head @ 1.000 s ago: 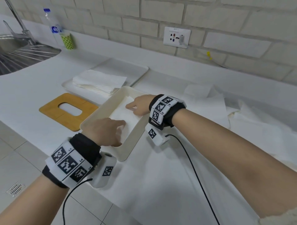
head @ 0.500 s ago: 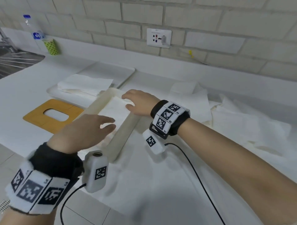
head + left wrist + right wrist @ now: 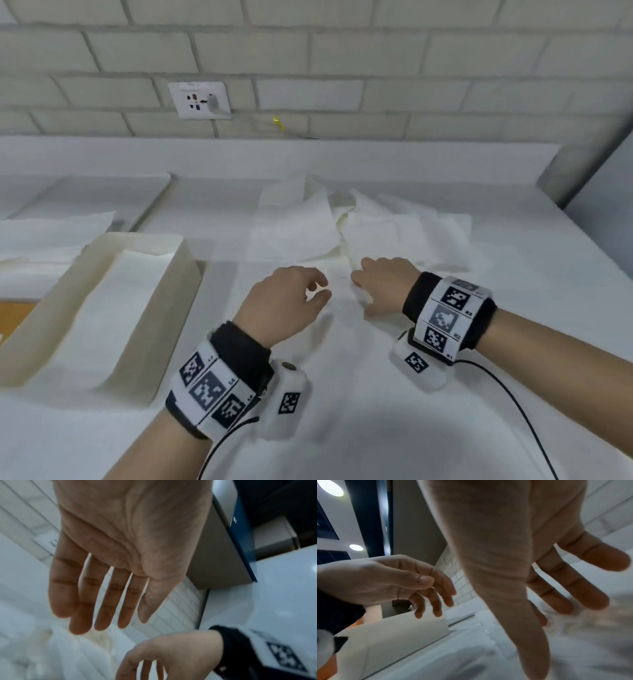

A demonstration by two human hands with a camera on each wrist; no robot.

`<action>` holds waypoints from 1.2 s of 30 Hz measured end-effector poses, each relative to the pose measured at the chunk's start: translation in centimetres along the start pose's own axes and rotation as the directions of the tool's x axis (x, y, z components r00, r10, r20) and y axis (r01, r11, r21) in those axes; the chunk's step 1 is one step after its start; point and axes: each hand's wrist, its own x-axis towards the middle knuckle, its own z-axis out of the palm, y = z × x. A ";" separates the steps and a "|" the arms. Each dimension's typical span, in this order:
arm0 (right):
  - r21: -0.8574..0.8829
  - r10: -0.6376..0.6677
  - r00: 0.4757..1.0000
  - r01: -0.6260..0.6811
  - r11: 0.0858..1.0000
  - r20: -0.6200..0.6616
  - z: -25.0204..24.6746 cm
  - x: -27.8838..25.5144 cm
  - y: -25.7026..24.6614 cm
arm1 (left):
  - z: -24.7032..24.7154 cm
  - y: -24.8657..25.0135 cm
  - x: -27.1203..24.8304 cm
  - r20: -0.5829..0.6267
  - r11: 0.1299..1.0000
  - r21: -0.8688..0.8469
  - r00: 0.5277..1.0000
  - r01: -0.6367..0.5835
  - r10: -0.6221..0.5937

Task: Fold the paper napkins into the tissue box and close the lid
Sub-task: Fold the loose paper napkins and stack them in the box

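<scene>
A: What is seen from the head view?

B: Both hands are held low over the white counter [image 3: 376,428], near each other. The left hand [image 3: 281,301] is seen from the back with fingers loosely bent and nothing held. The right hand [image 3: 383,287] lies at the near edge of the loose paper napkins [image 3: 394,233], which are spread rumpled behind the hands; whether a sheet is touched cannot be told. The tissue box [image 3: 171,308] stands open at the left, apart from both hands, with a flat napkin [image 3: 113,301] laid inside. A corner of the wooden lid [image 3: 15,313] shows beyond the box's left wall.

A: And from the left wrist?

B: The left palm [image 3: 130,534] is shown from beneath, fingers straight and slightly parted, nothing gripped. Below it the right hand [image 3: 168,649] and the napkin pile [image 3: 68,655] are seen, blurred. A dark blue panel [image 3: 243,545] at the counter's end is shown here only.

A: The right wrist?

B: The right hand [image 3: 505,561] is shown with fingers spread and empty, above the napkins [image 3: 573,649]. The left hand [image 3: 393,582] is seen with fingers loosely curled, thumb beside the forefinger. The box's side wall [image 3: 399,632] is shown close at the left, and round ceiling lights [image 3: 330,488] are seen nowhere else.

A: The surface and room?

B: A pale brick wall [image 3: 342,51] with a socket [image 3: 200,101] is set behind the counter. A white tray [image 3: 102,195] lies behind the box. Bare counter is left before the hands, and its right edge runs diagonally.
</scene>
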 end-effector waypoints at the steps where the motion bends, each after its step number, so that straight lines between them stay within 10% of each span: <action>1: 0.026 0.015 0.999 -0.016 1.000 0.029 0.5 -0.1 0.3 | 0.6 0.3 0.9 0.038 0.999 0.035 0.999 -0.021 0.020; 8: 0.066 0.015 0.999 -0.013 0.998 -0.029 2.2 0.3 0.5 | 3.2 2.1 5.5 0.272 0.969 0.222 0.961 -0.107 0.044; 16: 0.069 -0.034 0.988 0.044 0.997 -0.150 1.1 -0.7 1.4 | 4.0 3.1 6.3 0.277 0.961 0.236 0.958 -0.141 0.072; 22: 0.371 0.008 0.893 0.179 0.911 -0.450 -0.2 -2.3 3.9 | 2.6 2.8 5.9 -0.009 0.990 -0.040 0.991 -0.134 0.134; 28: 0.599 0.190 0.694 0.411 0.687 -0.694 -1.0 -2.7 5.4 | 2.2 3.9 5.9 -0.357 0.930 -0.244 0.917 -0.276 0.178; 36: 0.743 0.322 0.694 0.466 0.482 -0.644 -1.0 -2.6 7.4 | 0.7 5.1 6.9 -0.544 0.739 -0.573 0.839 -0.355 -0.020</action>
